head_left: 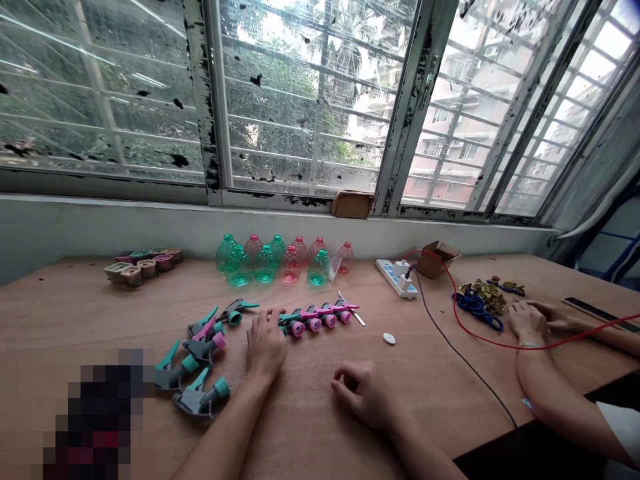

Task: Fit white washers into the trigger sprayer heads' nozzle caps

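Note:
My left hand [266, 343] is closed over a spray head with teal parts at the left end of a tight row. The fingers hide most of that piece. To its right in the row, several grey spray heads with pink collars and triggers [323, 319] lie side by side. Left of this hand, more loose grey spray heads [200, 400] with teal or pink parts are scattered. My right hand [363, 393] rests on the table, fingers curled, and nothing shows in it. A small white oval piece [389, 339] lies beyond it, and a thin metal tool [357, 317] touches the row's right end.
Green and pink clear bottles [265, 267] stand near the wall. A power strip [397, 279] with red and black cables lies right of them, beside a small cardboard box [437, 259]. A co-worker's hands [530, 323] are near blue scissor-like handles [477, 310] and gold pieces. Small containers [143, 267] sit back left.

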`<state>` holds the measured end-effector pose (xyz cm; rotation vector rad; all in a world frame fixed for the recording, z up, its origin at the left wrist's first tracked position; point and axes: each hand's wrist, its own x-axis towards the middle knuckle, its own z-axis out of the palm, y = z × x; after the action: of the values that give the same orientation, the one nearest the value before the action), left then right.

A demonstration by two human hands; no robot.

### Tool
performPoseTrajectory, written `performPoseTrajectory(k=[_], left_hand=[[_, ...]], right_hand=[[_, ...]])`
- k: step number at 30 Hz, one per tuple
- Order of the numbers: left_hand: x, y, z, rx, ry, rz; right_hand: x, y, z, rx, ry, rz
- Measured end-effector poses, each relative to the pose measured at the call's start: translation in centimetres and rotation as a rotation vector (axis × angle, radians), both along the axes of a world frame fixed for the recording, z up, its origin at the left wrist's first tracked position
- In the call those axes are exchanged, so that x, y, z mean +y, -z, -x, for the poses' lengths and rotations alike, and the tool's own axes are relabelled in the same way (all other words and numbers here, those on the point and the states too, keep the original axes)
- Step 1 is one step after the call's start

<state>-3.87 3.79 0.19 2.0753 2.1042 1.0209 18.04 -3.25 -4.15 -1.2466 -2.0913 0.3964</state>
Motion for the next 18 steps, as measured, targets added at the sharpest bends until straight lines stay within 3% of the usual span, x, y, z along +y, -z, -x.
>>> performPoseTrajectory(k=[6, 11, 15, 18], left_hand=[[-0.3, -0.3, -0.2, -0.002, 0.0, -0.009], [-1.2, -2.4, 0.2, 0.14, 0.035, -0.098], [-1.8, -4.6, 1.7, 0.289, -0.124, -0.053], [-1.6, -5.1, 2.8, 0.341, -0.231, 0.041]], right_hand=[[-0.1, -0.2, 0.0, 0.0, 0.001, 0.007], [-0.2, -0.5, 0.0, 0.004, -0.008, 0.002], [-0.2, -0.8, -0.1, 0.013, -0.008, -0.009], [-0.1, -1.0, -0.2, 0.011, -0.002, -0.015]])
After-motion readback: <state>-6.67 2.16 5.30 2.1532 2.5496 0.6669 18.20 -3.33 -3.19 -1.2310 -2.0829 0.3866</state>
